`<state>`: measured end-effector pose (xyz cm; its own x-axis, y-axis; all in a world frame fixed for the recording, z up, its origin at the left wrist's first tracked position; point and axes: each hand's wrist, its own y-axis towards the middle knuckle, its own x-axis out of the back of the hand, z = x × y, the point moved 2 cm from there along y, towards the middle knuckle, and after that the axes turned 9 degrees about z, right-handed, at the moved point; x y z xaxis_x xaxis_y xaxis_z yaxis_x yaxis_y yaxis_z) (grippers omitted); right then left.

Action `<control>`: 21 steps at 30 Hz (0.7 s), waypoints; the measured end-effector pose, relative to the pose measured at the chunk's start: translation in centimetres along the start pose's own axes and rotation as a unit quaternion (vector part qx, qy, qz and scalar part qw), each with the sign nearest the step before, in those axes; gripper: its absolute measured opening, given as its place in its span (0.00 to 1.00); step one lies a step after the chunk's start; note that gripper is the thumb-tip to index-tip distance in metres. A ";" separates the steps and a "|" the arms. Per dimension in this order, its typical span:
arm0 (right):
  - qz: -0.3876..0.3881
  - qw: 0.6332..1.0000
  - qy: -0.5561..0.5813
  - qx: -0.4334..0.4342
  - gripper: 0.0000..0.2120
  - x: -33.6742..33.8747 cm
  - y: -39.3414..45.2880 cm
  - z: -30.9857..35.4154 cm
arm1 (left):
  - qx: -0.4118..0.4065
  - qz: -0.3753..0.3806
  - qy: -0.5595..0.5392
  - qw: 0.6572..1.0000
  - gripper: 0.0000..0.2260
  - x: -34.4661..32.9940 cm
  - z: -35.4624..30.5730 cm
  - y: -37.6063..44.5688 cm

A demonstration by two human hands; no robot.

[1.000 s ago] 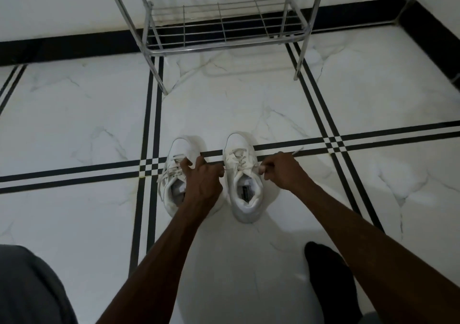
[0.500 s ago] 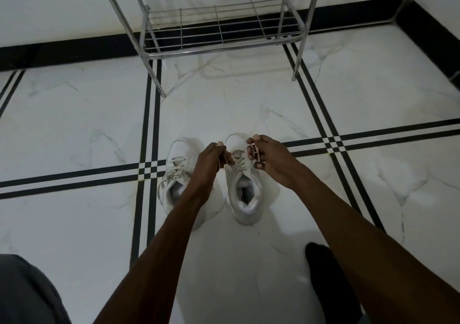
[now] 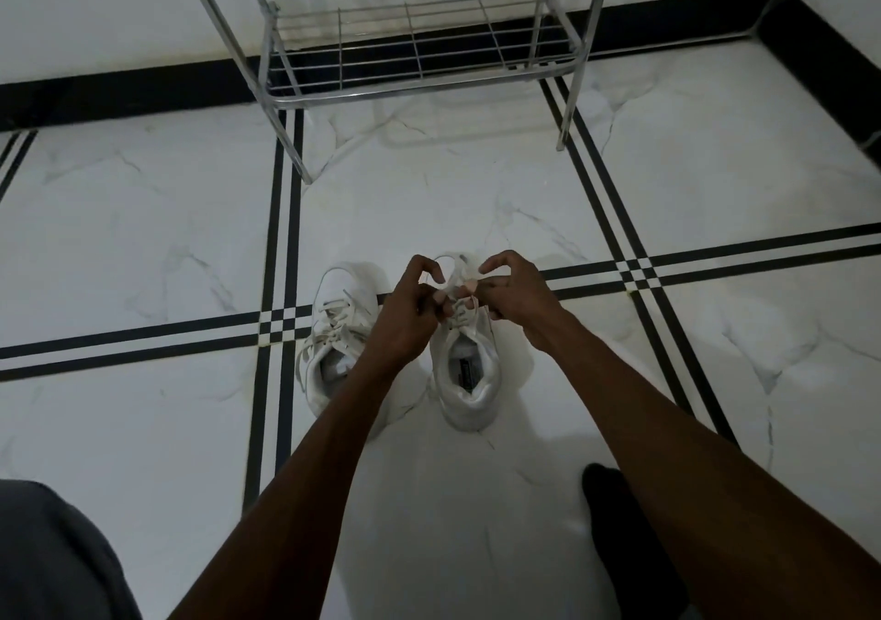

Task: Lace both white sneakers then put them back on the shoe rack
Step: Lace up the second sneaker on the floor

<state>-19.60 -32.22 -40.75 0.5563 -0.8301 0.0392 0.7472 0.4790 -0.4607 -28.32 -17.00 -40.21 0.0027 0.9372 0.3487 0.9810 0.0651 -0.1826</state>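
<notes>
— So where are the sneakers?
— Both on the floor [image 3: 143,238], toes toward the rack [image 3: 410,47], well short of it. The right sneaker [image 3: 469,366] stands just beside the left sneaker [image 3: 333,333], nearly touching.
— And the hands?
— Over the front half of the right sneaker, close together. The left hand [image 3: 405,319] pinches a lace [image 3: 455,264] between thumb and fingers; the right hand [image 3: 512,293] pinches the lace on the other side. A loop of it arches between them, toward the rack from the fingertips.
— The left sneaker?
— Untouched, partly behind the left forearm. Its laces lie loose across the tongue.
— Anything else nearby?
— A dark sock [image 3: 619,524] nearer the person than the right sneaker.
</notes>
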 end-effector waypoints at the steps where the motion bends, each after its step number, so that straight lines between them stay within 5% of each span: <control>1: -0.006 1.000 -0.008 0.006 0.10 -0.1 0.2 0.0 | 0.001 -0.006 0.000 1.000 0.09 -0.1 -0.2 0.0; 4: 0.025 0.998 -0.035 0.039 0.04 -0.6 0.5 0.0 | 0.003 -0.017 0.007 1.000 0.10 -0.3 -0.5 0.1; 10: 0.163 0.983 -0.026 0.084 0.14 -0.8 0.0 -0.1 | 0.029 -0.033 0.042 0.998 0.20 -0.5 0.0 0.5; 16: -0.034 0.997 0.010 0.068 0.11 -1.6 0.6 -0.9 | 0.030 0.000 -0.044 0.999 0.19 -0.9 0.3 0.5; 21: 0.079 0.993 -0.019 0.088 0.08 -0.7 0.1 -0.5 | 0.086 -0.024 -0.089 0.992 0.20 0.0 1.6 0.5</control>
<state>-20.11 -31.70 -41.23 0.6822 -0.7311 0.0135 0.6997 0.6473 -0.3024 -28.13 -16.38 -41.81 -0.0927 0.9762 0.1962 0.9318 0.1545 -0.3285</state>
